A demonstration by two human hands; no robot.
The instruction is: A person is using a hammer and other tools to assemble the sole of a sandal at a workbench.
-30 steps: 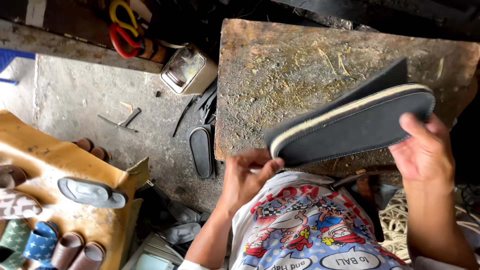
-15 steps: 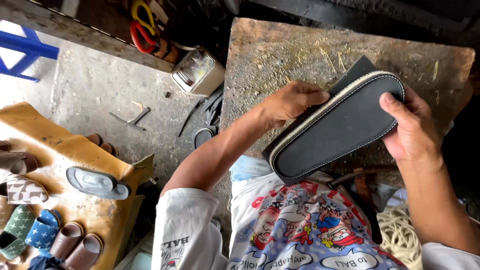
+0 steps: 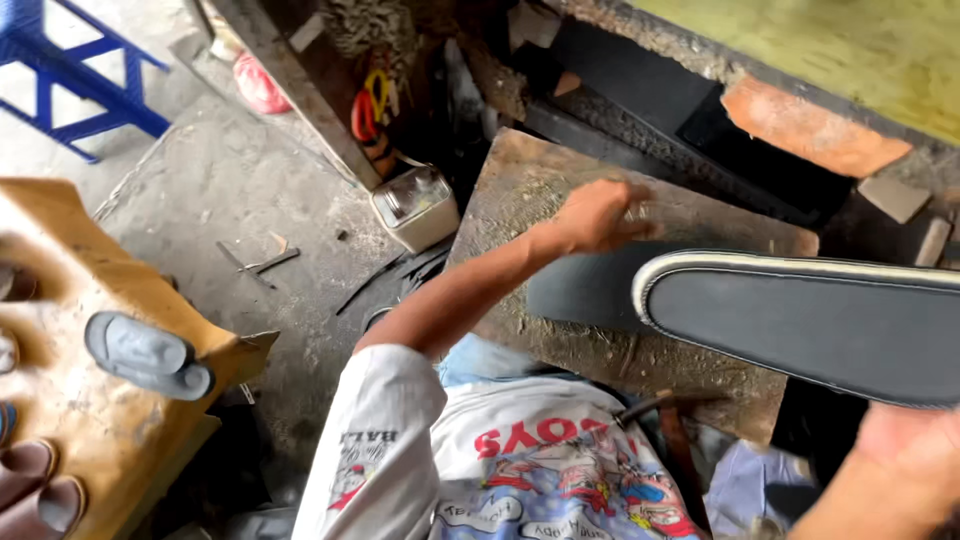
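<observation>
My right hand (image 3: pixel 900 470) sits at the lower right edge and holds a long black shoe sole with a white rim (image 3: pixel 820 325), its flat side up and level above the work board. My left hand (image 3: pixel 600 215) is off the sole and stretched forward over the far part of the worn wooden board (image 3: pixel 520 190). Its fingers are blurred and hold nothing. A dark rubber sheet (image 3: pixel 580 290) lies on the board just below that hand, partly hidden by the sole.
A small square tin (image 3: pixel 415 205) stands left of the board, with red and yellow handled scissors (image 3: pixel 370 110) behind it. At left, a cardboard box (image 3: pixel 90 420) carries a grey sole (image 3: pixel 150 355) and brown sandals (image 3: pixel 30 490). A blue stool (image 3: pixel 60 80) stands at top left.
My left hand has let go of the sole and reached forward over the board. The sole has swung right, held by my right hand alone. The view has tilted up.
</observation>
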